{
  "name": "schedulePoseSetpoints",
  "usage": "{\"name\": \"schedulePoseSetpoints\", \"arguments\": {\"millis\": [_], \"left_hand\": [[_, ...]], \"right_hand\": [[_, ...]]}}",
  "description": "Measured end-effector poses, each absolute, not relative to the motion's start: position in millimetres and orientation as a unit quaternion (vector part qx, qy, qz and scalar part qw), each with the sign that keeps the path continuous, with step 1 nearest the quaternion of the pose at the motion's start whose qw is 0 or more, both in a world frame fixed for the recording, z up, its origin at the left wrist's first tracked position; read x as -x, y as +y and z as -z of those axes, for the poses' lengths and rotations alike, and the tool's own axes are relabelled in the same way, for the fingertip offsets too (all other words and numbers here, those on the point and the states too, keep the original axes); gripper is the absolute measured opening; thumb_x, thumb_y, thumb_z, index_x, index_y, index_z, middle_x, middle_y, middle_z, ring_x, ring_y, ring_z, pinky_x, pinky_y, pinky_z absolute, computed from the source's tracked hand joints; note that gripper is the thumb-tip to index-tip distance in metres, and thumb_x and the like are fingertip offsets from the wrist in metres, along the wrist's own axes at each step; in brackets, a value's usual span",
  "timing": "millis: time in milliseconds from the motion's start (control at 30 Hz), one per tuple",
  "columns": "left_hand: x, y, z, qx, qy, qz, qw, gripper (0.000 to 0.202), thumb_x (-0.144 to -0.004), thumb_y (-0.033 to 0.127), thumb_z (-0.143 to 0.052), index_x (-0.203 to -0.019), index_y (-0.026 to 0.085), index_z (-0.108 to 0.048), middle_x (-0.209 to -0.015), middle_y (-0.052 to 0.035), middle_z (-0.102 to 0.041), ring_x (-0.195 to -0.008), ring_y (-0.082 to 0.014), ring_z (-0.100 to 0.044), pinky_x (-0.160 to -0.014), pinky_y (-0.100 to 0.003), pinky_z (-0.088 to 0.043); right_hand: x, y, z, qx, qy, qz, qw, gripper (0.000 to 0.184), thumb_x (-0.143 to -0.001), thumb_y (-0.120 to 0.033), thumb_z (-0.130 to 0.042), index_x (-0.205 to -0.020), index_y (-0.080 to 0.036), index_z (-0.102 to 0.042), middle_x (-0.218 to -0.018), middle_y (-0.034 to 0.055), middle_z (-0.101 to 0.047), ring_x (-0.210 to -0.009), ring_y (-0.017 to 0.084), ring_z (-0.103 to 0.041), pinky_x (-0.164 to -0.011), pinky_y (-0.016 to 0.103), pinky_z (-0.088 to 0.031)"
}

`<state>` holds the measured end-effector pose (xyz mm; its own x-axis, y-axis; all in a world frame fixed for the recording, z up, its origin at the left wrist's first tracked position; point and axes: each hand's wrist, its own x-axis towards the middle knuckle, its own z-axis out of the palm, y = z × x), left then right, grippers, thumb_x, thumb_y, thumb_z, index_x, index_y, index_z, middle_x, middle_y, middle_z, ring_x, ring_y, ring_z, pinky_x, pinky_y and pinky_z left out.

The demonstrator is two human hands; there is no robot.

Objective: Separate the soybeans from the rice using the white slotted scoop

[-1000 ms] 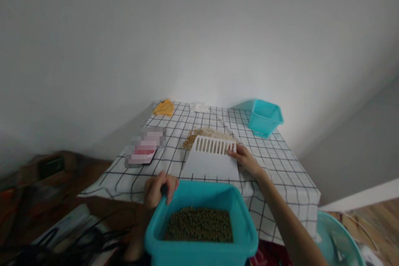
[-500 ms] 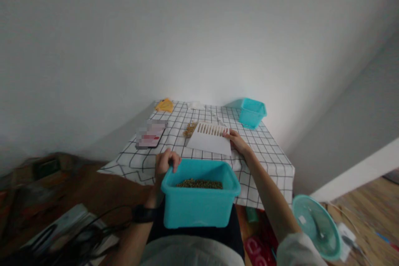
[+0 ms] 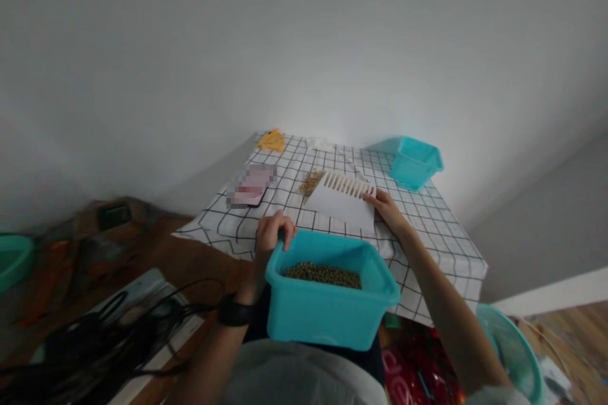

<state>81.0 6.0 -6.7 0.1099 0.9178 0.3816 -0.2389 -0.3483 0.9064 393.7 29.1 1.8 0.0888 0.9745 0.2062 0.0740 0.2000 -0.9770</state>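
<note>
My left hand is closed over the left rim of a turquoise plastic bin, which rests on my lap against the table's front edge. Small greenish-brown beans cover the bin's bottom. My right hand grips the right side of a white slotted board, thumb on top near the slots. The board lies tilted on the checked tablecloth, its slotted end away from me. A small heap of tan beans or grains sits at its far left edge, too small to tell which.
A second turquoise bin stands at the table's back right. A yellow cloth-like item lies at the back left, and a partly blurred phone-like object nearer me. Black cables hang at lower left; a turquoise basin is on the floor at right.
My view has shifted, so the table and bins appear farther right and slightly higher. Both hands keep their holds on the bin rim and the white board.
</note>
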Motion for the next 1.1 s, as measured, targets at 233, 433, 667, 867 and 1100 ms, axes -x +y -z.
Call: {"name": "schedulePoseSetpoints", "arguments": {"millis": [233, 433, 667, 867, 1100], "left_hand": [[-81.2, 1.2, 0.8, -0.560, 0.294, -0.594, 0.497, 0.068, -0.103, 0.046, -0.036, -0.038, 0.027, -0.041, -0.033, 0.0011, -0.037, -0.043, -0.0169, -0.046, -0.058, -0.034, -0.046], [-79.7, -3.4, -0.5, -0.543, 0.300, -0.593, 0.513, 0.067, -0.103, 0.042, -0.039, -0.038, 0.026, -0.044, -0.035, 0.0013, -0.038, -0.048, -0.0174, -0.048, -0.063, -0.035, -0.044], [-78.9, 0.0, 1.1, -0.513, 0.295, -0.583, 0.558, 0.070, -0.100, 0.045, -0.044, -0.034, 0.025, -0.048, -0.029, 0.0010, -0.037, -0.038, -0.0156, -0.037, -0.060, -0.038, -0.038], [-75.5, 5.1, 5.8, -0.514, 0.287, -0.565, 0.578, 0.070, -0.098, 0.050, -0.046, -0.033, 0.025, -0.048, -0.026, -0.0013, -0.039, -0.033, -0.0149, -0.034, -0.057, -0.041, -0.037], [-68.9, 3.6, 12.4, -0.523, 0.288, -0.543, 0.590, 0.068, -0.100, 0.048, -0.043, -0.036, 0.025, -0.052, -0.028, -0.0011, -0.042, -0.035, -0.0160, -0.033, -0.062, -0.043, -0.041]], "right_hand": [[-405.9, 33.0, 1.7, 0.504, -0.477, -0.313, 0.649, 0.025, -0.073, -0.042, -0.076, -0.086, -0.021, -0.069, -0.086, 0.0027, -0.074, -0.074, 0.019, -0.063, -0.066, 0.030, -0.049], [-404.2, 31.8, -0.4, 0.512, -0.452, -0.279, 0.675, 0.031, -0.078, -0.044, -0.072, -0.099, -0.022, -0.068, -0.102, 0.0056, -0.074, -0.082, 0.022, -0.064, -0.072, 0.032, -0.050], [-426.0, 43.9, -24.6, 0.516, -0.489, -0.183, 0.680, 0.029, -0.084, -0.046, -0.068, -0.099, -0.022, -0.065, -0.098, 0.0040, -0.071, -0.081, 0.020, -0.061, -0.068, 0.029, -0.046], [-431.5, 88.7, -65.8, 0.468, -0.532, -0.120, 0.695, 0.026, -0.081, -0.044, -0.072, -0.091, -0.022, -0.064, -0.083, 0.0003, -0.067, -0.073, 0.017, -0.057, -0.070, 0.029, -0.045], [-407.0, 157.0, -68.6, 0.465, -0.597, -0.141, 0.638, 0.023, -0.078, -0.043, -0.069, -0.083, -0.022, -0.066, -0.083, 0.0036, -0.070, -0.078, 0.021, -0.061, -0.076, 0.033, -0.046]]}}
